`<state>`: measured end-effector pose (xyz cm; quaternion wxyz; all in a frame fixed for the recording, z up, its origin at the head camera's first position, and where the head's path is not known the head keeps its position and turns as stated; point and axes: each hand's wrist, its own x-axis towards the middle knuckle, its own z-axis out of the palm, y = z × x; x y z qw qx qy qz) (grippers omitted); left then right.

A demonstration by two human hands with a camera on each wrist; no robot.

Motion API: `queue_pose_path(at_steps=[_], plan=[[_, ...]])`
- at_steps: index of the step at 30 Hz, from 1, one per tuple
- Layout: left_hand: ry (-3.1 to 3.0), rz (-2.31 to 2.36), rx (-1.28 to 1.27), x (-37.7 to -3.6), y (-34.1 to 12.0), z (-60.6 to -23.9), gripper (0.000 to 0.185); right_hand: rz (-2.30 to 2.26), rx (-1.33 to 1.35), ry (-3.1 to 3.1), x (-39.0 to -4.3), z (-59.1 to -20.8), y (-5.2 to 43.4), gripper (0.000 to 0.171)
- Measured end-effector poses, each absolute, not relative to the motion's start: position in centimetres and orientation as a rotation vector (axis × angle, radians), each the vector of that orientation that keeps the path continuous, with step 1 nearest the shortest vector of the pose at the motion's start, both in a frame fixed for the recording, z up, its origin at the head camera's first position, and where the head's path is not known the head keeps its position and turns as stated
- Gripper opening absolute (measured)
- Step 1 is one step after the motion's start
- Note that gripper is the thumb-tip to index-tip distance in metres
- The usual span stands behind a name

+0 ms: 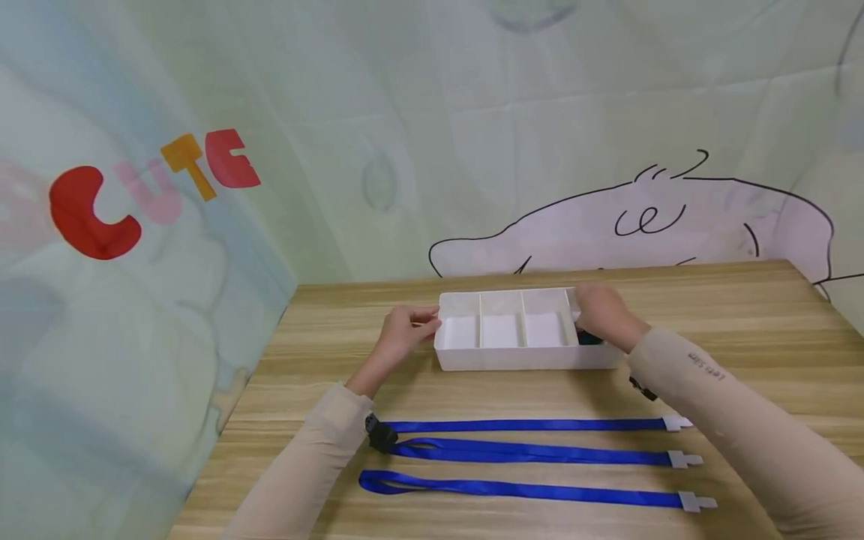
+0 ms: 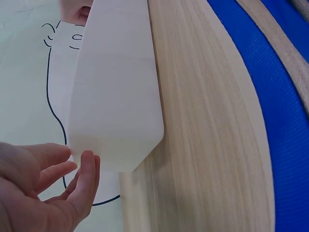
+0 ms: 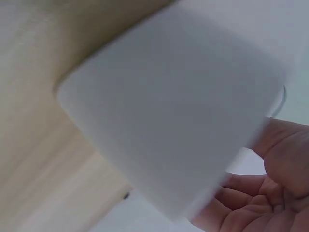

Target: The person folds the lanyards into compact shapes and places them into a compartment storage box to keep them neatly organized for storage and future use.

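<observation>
— Left hand (image 1: 405, 330) grips the white tray's (image 1: 526, 360) left end wall, fingers curled at the rim. Right hand (image 1: 601, 311) clasps the right end. Tray sits mid-table (image 1: 742, 300), beyond three blue lanyards (image 1: 533, 451).

— Step?

— Positioning the tray, I judge. Next calls for both hands moving together, keeping it level.

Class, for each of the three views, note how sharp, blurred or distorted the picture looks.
Head view: evenly lit and sharp, white tray and blue lanyards crisp. Left wrist view: sharp, but the table edge bows with lens distortion. Right wrist view: the tray fills the frame, soft and blurred.
</observation>
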<state>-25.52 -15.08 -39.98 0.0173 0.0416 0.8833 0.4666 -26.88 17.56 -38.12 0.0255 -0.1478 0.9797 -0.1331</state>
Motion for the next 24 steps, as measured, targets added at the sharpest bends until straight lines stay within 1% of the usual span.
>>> queue_pose_path(at_steps=[2,4,6,9,15,24], plan=[[2.743,1.453,0.127,-25.5,-15.1,-39.9,0.029,-0.435,-0.468,3.037,-26.8,-37.4,17.7,0.028],[2.737,1.460,0.127,-25.6,-15.1,-39.9,0.029,-0.493,-0.470,3.034,-26.6,-36.7,18.0,0.031],[2.731,1.467,0.123,-25.6,-15.1,-39.9,0.029,-0.579,-0.444,3.006,-26.4,-35.9,18.4,0.031],[2.726,1.475,0.113,-25.6,-15.1,-39.9,0.029,-0.677,-0.393,2.967,-26.2,-34.9,18.8,0.025],[2.724,1.483,0.112,-25.4,-15.1,-40.0,0.030,-0.705,-0.388,2.966,-25.8,-33.7,19.8,0.020],[2.748,1.479,0.145,-25.4,-15.0,-40.0,0.030,-0.829,-0.369,2.956,-24.9,-33.5,21.1,0.024]])
